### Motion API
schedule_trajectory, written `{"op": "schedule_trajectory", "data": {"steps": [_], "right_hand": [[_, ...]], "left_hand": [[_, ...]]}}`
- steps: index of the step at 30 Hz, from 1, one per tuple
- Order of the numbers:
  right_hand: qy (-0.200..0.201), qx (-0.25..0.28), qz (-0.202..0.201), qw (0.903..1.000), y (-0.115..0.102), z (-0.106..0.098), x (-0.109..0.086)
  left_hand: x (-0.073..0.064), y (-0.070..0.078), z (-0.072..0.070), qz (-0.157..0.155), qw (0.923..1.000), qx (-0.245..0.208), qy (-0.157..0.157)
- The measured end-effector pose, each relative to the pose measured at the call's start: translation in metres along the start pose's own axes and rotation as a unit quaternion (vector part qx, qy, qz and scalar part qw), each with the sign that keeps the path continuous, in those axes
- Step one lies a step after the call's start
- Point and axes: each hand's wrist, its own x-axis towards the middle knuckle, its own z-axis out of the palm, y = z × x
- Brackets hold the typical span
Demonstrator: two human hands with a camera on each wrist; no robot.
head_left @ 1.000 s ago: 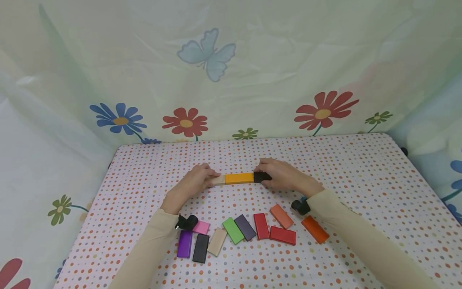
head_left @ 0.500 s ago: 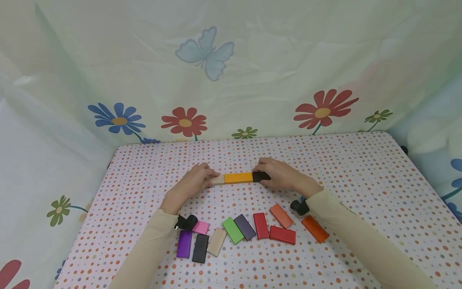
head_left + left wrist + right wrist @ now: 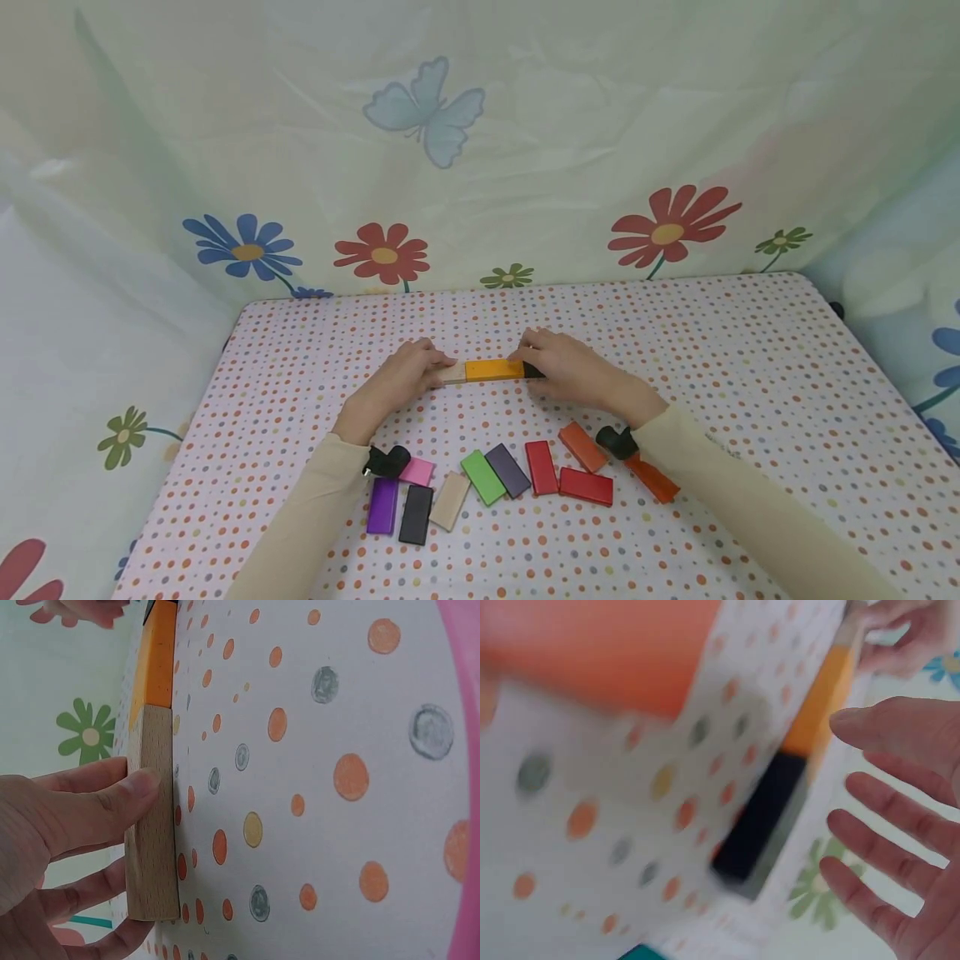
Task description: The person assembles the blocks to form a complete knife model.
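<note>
A natural wood block (image 3: 154,855), an orange-yellow block (image 3: 489,370) and a black block (image 3: 757,814) lie end to end in one row on the dotted tabletop. My left hand (image 3: 405,373) pinches the wood block at the row's left end, thumb on its near face and fingers behind. My right hand (image 3: 573,368) hovers over the black block at the right end, covering most of it in the head view. In the right wrist view its fingers (image 3: 889,806) are spread and apart from the block, with the thumb overlapping the yellow block.
Nearer the body lie several loose blocks: purple (image 3: 382,506), pink (image 3: 417,472), black (image 3: 416,515), beige (image 3: 451,502), green (image 3: 483,477), dark violet (image 3: 507,471), two red ones (image 3: 542,467), and two orange ones (image 3: 582,447). A flowered curtain (image 3: 562,150) hangs behind the table.
My right hand has let go of the black block and shifted left, toward the yellow one. My left hand keeps its hold on the wood block, and the row stays in place.
</note>
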Motion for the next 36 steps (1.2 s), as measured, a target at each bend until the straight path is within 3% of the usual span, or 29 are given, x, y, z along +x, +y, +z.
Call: {"op": "schedule_trajectory", "data": {"steps": [8,15,22,26,36], "right_hand": [[-0.022,0.004,-0.043,0.9988,-0.028,-0.012,-0.016],[-0.046,0.023,-0.050,0.9975,-0.026,-0.006,-0.046],[-0.071,0.059,0.001,0.9957,-0.020,0.003,-0.076],[-0.064,0.072,0.019,0.9952,-0.019,0.007,-0.083],[-0.022,0.080,-0.005,0.9966,-0.018,0.016,-0.091]], "left_hand": [[-0.001,-0.001,0.000,0.008,1.0000,0.000,0.004],[0.001,-0.002,0.002,-0.002,1.0000,-0.003,0.005],[0.001,-0.003,0.001,-0.009,0.9999,-0.002,0.003],[0.000,-0.003,0.001,-0.011,0.9999,-0.001,0.004],[-0.001,-0.001,0.001,-0.016,0.9998,-0.008,0.003]]}}
